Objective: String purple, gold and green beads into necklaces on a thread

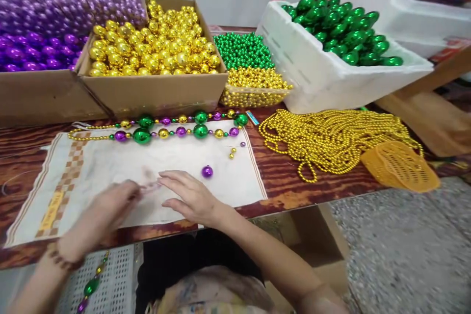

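Note:
My left hand point(114, 203), with a beaded bracelet point(61, 257) at its wrist, is over the white cloth point(176, 157). It is smeared by motion, so I cannot tell what its fingers hold. My right hand point(193, 198) hovers close beside it, fingers stretched and apart, with nothing visible in them. A faint pinkish blur lies between the two hands. Just beyond the right hand rests a purple bead point(207, 171). Two small gold beads point(232, 153) and a tiny purple bead point(243, 144) lie farther right. Along the cloth's far edge stretches a purple, green and gold bead necklace point(180, 131).
Behind the cloth stand boxes of purple beads point(40, 51) and gold beads point(154, 44), then a tub of small green and gold beads point(253, 81). A foam box point(316, 83) holds green oval beads. Gold bead strands point(316, 137) and an orange perforated piece point(401, 167) lie right.

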